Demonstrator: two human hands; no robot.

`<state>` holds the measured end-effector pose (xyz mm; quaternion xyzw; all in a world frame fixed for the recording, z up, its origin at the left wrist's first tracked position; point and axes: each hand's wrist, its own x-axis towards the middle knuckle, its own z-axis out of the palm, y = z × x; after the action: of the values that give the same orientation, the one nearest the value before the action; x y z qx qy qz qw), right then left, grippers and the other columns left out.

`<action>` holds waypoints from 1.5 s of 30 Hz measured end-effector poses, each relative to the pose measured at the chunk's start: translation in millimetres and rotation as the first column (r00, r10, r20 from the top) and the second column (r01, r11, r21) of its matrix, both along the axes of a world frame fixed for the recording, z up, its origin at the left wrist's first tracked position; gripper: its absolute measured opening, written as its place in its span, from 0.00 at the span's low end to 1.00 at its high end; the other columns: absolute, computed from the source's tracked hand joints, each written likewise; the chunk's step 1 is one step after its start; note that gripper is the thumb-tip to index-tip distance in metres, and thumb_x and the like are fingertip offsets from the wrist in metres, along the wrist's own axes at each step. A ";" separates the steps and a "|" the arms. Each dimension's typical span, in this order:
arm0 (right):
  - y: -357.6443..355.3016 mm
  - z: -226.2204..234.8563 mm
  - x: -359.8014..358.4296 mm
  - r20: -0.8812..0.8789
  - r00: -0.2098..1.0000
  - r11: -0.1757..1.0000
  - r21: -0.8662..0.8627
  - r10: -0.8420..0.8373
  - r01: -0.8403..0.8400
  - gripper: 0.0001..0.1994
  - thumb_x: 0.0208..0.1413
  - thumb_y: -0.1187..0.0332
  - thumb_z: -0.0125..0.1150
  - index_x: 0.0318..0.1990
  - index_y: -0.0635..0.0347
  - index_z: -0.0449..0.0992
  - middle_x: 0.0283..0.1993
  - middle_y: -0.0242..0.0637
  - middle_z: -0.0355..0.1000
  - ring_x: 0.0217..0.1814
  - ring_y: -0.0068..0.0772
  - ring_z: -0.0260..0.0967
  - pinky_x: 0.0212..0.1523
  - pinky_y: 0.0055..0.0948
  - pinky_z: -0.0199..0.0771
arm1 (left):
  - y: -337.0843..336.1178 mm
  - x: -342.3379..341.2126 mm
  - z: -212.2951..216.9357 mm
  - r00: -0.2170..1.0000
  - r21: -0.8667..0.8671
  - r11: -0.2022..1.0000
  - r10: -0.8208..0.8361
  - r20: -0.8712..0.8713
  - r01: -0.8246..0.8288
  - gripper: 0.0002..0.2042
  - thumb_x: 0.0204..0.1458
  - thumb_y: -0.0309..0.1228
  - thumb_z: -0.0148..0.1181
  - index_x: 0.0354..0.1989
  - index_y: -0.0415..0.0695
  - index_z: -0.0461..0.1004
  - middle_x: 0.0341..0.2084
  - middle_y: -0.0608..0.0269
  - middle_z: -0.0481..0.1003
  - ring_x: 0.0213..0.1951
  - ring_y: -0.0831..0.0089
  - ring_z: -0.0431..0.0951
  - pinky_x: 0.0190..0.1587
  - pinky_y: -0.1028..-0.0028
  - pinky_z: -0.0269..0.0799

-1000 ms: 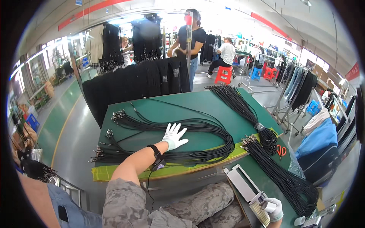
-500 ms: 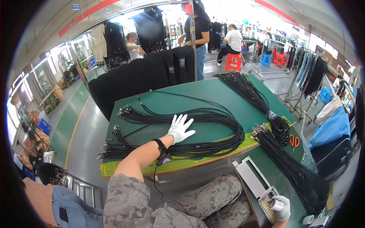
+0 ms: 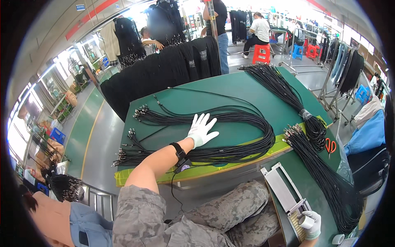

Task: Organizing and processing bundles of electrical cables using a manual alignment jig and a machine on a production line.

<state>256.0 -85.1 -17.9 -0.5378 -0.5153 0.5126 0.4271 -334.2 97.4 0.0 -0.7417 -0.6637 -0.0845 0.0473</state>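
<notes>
Fingers of the left hand (image 3: 201, 130) spread on black cables (image 3: 230, 123); right hand (image 3: 311, 223) grips a tape roll (image 3: 305, 222).

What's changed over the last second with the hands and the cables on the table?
Little. The left hand still lies flat, fingers spread, on the looped black cable bundle on the green table; only the camera view shifted. The right hand still holds a small white roll beside the metal fixture. Nothing was picked up or let go; the other bundles and red scissors stayed put.
</notes>
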 end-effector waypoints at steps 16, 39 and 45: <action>-8.0 42.8 -25.7 -0.134 0.988 0.996 -0.033 0.073 -0.078 0.13 0.48 0.74 0.61 0.43 0.67 0.78 0.40 0.38 0.77 0.37 0.26 0.74 0.38 0.23 0.74 | 5.4 -1.3 2.4 0.998 0.130 0.989 -0.061 -0.030 0.065 0.32 0.54 0.54 0.48 0.63 0.48 0.60 0.63 0.43 0.55 0.66 0.47 0.50 0.66 0.49 0.39; 4.3 23.6 -28.7 -0.113 0.978 0.975 0.154 0.176 -0.158 0.11 0.52 0.77 0.55 0.42 0.71 0.77 0.38 0.41 0.77 0.37 0.29 0.74 0.39 0.25 0.75 | 15.1 433.5 241.4 0.061 0.045 0.305 -0.327 0.943 0.951 0.37 0.45 0.24 0.55 0.67 0.46 0.50 0.18 0.54 0.73 0.16 0.65 0.74 0.18 0.67 0.73; 4.8 -3.9 0.0 -0.216 0.975 0.998 0.042 0.055 -0.046 0.10 0.52 0.77 0.55 0.41 0.72 0.76 0.35 0.45 0.77 0.35 0.35 0.77 0.37 0.30 0.78 | -8.3 454.0 232.9 0.195 -0.103 0.314 -0.277 0.941 0.944 0.41 0.45 0.22 0.52 0.70 0.51 0.43 0.19 0.55 0.73 0.20 0.65 0.76 0.24 0.65 0.76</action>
<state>256.0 -80.3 -21.8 -0.4573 -0.4885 0.5693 0.4777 119.8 89.1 233.0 -0.7812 -0.1671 -0.1614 -0.5794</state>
